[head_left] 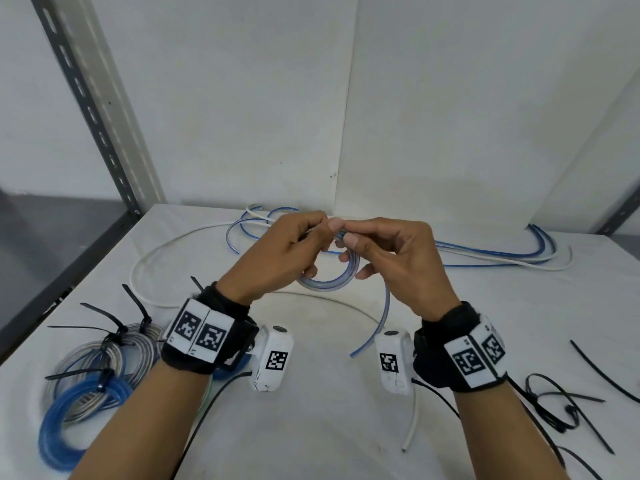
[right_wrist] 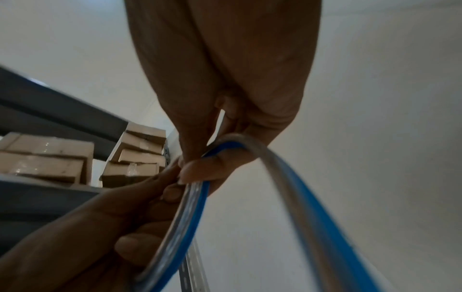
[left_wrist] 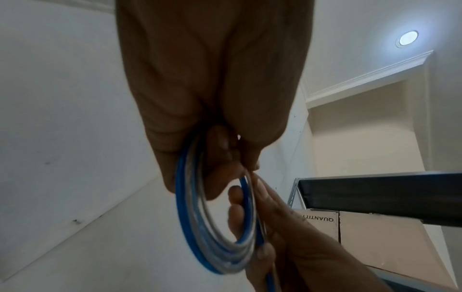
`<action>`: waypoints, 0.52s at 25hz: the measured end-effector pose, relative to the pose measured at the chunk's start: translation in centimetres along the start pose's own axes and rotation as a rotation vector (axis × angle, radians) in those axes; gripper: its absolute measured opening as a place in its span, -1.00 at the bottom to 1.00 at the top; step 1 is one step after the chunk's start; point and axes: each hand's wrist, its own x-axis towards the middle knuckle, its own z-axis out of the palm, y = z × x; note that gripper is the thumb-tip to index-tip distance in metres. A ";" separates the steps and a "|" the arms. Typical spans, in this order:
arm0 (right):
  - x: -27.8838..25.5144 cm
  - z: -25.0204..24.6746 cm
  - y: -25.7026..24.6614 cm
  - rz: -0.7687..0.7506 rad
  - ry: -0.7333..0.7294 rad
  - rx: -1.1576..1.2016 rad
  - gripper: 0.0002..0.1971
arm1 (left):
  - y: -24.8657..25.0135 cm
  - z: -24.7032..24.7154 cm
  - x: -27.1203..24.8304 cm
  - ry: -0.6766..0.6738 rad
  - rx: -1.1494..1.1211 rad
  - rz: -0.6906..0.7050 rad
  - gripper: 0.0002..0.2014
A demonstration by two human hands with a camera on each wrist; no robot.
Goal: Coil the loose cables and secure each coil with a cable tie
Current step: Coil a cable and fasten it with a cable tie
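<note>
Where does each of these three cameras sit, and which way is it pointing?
Head: on the person's head, looking forward and down at the table; shows both forearms, left hand and right hand holding the coil.
Left wrist: under the left hand, looking along it and upward; coil ahead.
Right wrist: under the right hand, looking upward; the cable runs past.
Shared: all show the coil and both hands.

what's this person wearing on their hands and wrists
Both hands are bare, without gloves or sleeves. The left hand and right hand each have a black wrist strap carrying white panels printed with square black-and-white markers. A small white boxy camera with its own marker hangs off the inner side of each wrist, and thin black leads run back from the straps.
</note>
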 end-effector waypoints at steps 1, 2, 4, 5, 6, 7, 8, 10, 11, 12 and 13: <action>0.1 0.1 -0.1 0.005 0.028 0.041 -0.81 | -0.1 0.0 0.1 0.050 -0.043 0.030 -0.60; 0.2 0.2 -0.2 0.010 0.069 0.080 -0.81 | -0.4 -0.1 0.4 0.117 -0.126 0.047 -0.61; 0.3 0.2 -0.2 0.039 0.130 0.145 -0.79 | -0.6 -0.4 0.8 0.253 -0.355 0.056 -0.64; 0.3 0.3 -0.2 0.052 0.140 0.182 -0.77 | -0.5 -0.4 1.0 0.304 -0.460 0.057 -0.65; 0.2 0.7 -0.2 0.059 0.146 0.220 -0.76 | -0.4 -0.1 1.1 0.345 -0.534 0.057 -0.64; 0.0 1.2 -0.2 0.060 0.158 0.249 -0.75 | -0.3 0.5 1.2 0.378 -0.580 0.058 -0.65; 0.0 1.8 -0.1 0.054 0.183 0.267 -0.74 | -0.2 1.1 1.2 0.405 -0.610 0.057 -0.65; -0.1 2.4 -0.2 0.029 0.243 0.262 -0.76 | -0.2 2.2 1.1 0.430 -0.651 0.037 -0.63; -0.1 2.2 -0.3 0.015 0.257 0.243 -0.77 | -0.2 2.3 1.1 0.411 -0.660 0.013 -0.61; -0.1 1.7 -0.3 0.007 0.248 0.215 -0.79 | -0.2 2.0 1.1 0.363 -0.644 -0.025 -0.58; -0.1 0.9 -0.4 0.002 0.212 0.170 -0.80 | -0.3 1.5 1.0 0.298 -0.589 -0.063 -0.55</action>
